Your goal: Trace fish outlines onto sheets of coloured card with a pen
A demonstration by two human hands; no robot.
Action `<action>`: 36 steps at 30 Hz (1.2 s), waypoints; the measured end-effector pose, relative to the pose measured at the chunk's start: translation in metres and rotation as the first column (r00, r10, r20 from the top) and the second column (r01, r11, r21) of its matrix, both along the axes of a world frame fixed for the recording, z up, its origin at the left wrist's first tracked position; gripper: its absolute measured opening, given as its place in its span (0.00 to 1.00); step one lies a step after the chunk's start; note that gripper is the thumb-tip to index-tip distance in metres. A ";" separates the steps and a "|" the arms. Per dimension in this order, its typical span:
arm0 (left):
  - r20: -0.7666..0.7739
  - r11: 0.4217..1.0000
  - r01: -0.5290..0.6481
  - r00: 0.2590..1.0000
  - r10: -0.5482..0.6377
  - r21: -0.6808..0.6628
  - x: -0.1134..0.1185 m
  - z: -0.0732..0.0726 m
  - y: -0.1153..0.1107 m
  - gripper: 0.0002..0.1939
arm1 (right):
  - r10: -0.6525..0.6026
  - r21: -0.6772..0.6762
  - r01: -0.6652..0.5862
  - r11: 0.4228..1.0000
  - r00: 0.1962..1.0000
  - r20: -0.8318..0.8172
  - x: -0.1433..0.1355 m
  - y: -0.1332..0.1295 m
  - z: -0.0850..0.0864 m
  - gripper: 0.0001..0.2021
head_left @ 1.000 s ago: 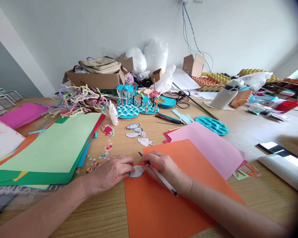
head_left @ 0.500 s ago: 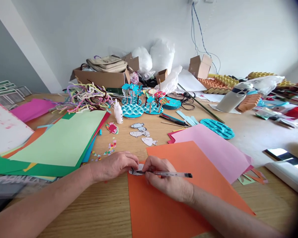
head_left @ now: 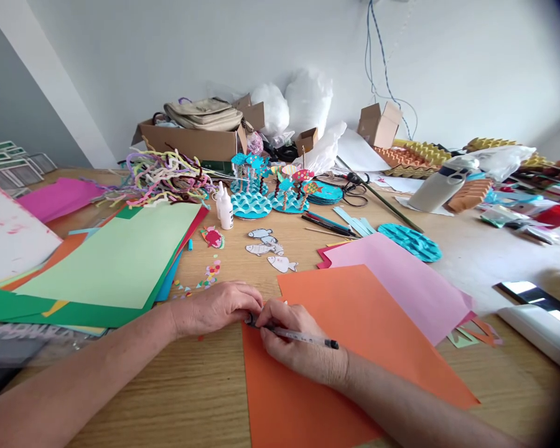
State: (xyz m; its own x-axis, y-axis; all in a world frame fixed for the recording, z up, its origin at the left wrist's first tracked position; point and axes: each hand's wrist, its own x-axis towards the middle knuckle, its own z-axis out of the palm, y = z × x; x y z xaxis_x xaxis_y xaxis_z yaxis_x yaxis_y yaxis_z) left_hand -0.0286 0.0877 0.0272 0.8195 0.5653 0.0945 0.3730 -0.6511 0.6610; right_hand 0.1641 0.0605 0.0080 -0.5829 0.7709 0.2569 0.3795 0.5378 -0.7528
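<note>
My right hand [head_left: 303, 342] grips a clear-barrelled pen [head_left: 303, 336]. Its tip is at the upper left corner of an orange sheet of paper [head_left: 364, 323]. With fingers bent, my left hand [head_left: 219, 308] presses at that same corner, on a small paper fish cutout that my hands now mostly cover. Beyond my hands lie several pale paper fish cutouts [head_left: 282, 264] with drawn outlines. A red decorated paper fish [head_left: 211, 236] and scattered coloured paper bits [head_left: 210, 272] are to their left.
Green and other coloured sheets [head_left: 116, 261] are stacked on the left. Pink paper [head_left: 401, 280] lies partly beneath the orange sheet. Farther back stand a white glue bottle [head_left: 225, 208], blue wavy fish models [head_left: 249, 204], pipe cleaners [head_left: 163, 174] and a cardboard box [head_left: 191, 142].
My right hand and the pen have moved left, nearer my left fingers, and the pen's back end sits lower. The fish cutout, visible before, is now mostly covered. The view has shifted slightly.
</note>
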 end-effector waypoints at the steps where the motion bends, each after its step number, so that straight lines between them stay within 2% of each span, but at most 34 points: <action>1: 0.002 1.000 0.002 1.000 -0.002 0.001 0.000 0.000 0.000 0.10 | 0.000 0.011 0.000 1.000 1.000 -0.001 0.000 0.000 -0.001 0.08; 10: 0.025 1.000 0.011 1.000 -0.012 0.011 -0.002 -0.007 0.002 0.08 | -0.013 0.057 0.011 0.998 0.999 0.032 -0.003 0.001 -0.002 0.08; 23: 0.044 0.999 0.014 0.999 -0.016 0.029 -0.002 -0.010 0.001 0.07 | -0.012 0.049 0.009 0.999 0.998 0.058 -0.006 0.000 -0.002 0.07; 36: 0.051 1.000 -0.002 0.999 0.001 0.027 0.000 -0.006 -0.001 0.08 | 0.008 0.016 -0.009 1.000 0.997 0.073 -0.004 0.000 0.001 0.08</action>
